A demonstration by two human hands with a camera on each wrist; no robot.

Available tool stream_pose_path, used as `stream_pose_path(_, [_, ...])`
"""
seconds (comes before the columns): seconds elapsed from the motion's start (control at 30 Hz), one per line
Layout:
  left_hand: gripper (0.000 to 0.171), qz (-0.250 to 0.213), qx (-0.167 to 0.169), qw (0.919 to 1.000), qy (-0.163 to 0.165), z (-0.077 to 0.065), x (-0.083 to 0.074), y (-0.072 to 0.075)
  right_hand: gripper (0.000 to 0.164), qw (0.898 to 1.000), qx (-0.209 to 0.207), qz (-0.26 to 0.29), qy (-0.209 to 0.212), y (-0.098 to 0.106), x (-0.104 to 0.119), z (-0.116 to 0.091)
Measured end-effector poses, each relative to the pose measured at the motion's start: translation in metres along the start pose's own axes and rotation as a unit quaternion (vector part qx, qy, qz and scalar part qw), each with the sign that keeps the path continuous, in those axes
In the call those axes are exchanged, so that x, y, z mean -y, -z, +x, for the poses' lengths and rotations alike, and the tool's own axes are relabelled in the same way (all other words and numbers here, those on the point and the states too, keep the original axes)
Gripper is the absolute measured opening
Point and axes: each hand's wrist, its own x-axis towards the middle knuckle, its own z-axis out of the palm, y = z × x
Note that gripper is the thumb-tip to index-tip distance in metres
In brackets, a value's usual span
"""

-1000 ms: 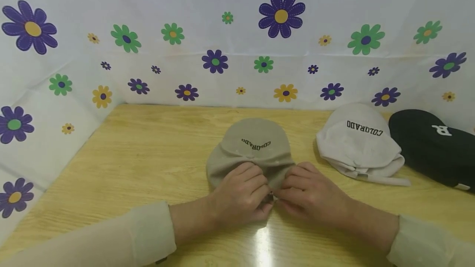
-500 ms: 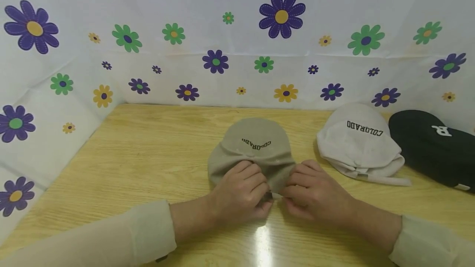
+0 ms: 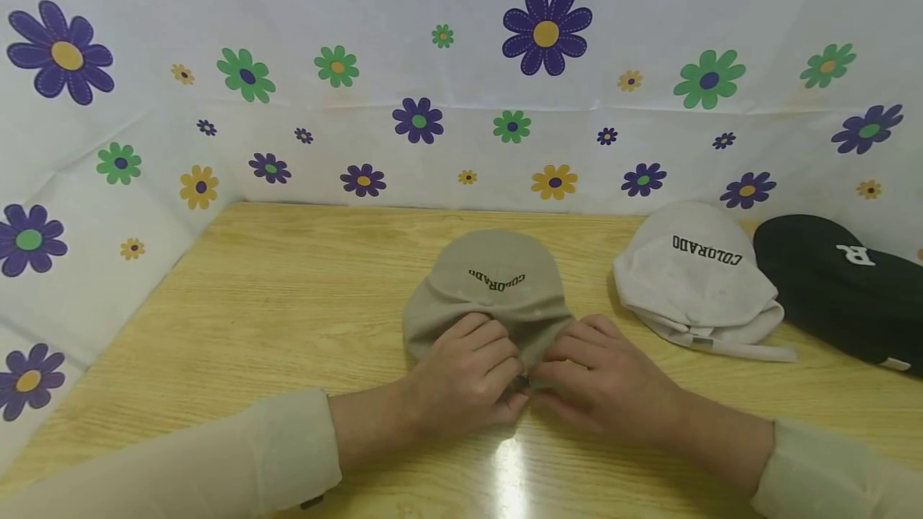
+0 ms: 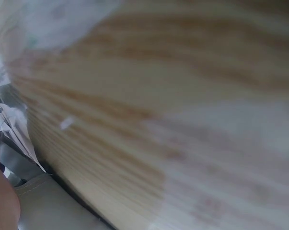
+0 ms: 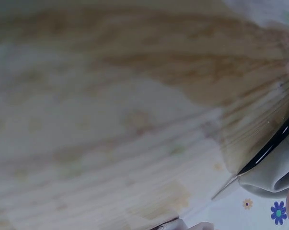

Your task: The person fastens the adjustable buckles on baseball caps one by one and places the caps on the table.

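Observation:
A beige baseball cap (image 3: 497,251) with dark COLORADO lettering lies on the table at the middle of the head view, its back toward me. My left hand (image 3: 465,375) grips the back edge, fingers curled on the fabric. Beside its fingertips a small dark buckle (image 3: 519,382) shows. My right hand (image 3: 602,375) pinches the strap area just right of the buckle, fingertips close to the left hand's. Both hands hide most of the strap. The left wrist view catches cap fabric (image 4: 53,206) at its lower left corner; the right wrist view has a black inner band (image 5: 273,143).
A pale COLORADO cap (image 3: 692,279) with its strap end sticking out sits to the right. Against it lies a black cap (image 3: 829,287) with a white R. Behind the wooden table (image 3: 288,287) hangs a white cloth with flowers (image 3: 447,78).
My right hand shifted slightly right, exposing a short light strip beside the buckle, then came back left against the left hand. The left hand and the cap stay almost still.

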Motion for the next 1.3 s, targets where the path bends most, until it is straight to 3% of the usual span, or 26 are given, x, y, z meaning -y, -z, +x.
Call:
stream_pose_path(0.3, [0.015, -0.024, 0.012, 0.9996, 0.003, -0.0003, -0.001, 0.0017, 0.023, 1.0, 0.01, -0.013, 0.013, 0.0011, 0.0003, -0.0001])
stream_pose_path(0.63, [0.018, -0.032, -0.014, 0.9992, -0.019, -0.0003, 0.0004, 0.0011, 0.023, 0.997, 0.022, -0.052, 0.045, 0.0016, -0.0004, -0.0016])
stream_pose_path(0.97, [0.017, -0.039, -0.014, 0.9991, 0.0, 0.0005, -0.0004, 0.0001, 0.02, 0.999, 0.03, -0.039, 0.014, 0.0029, 0.0002, -0.0026])
stream_pose_path(1.3, [0.017, -0.024, -0.014, 0.9996, 0.001, 0.0001, -0.0013, -0.0006, 0.029, 0.998, -0.026, -0.035, 0.038, -0.001, 0.0003, -0.0009])
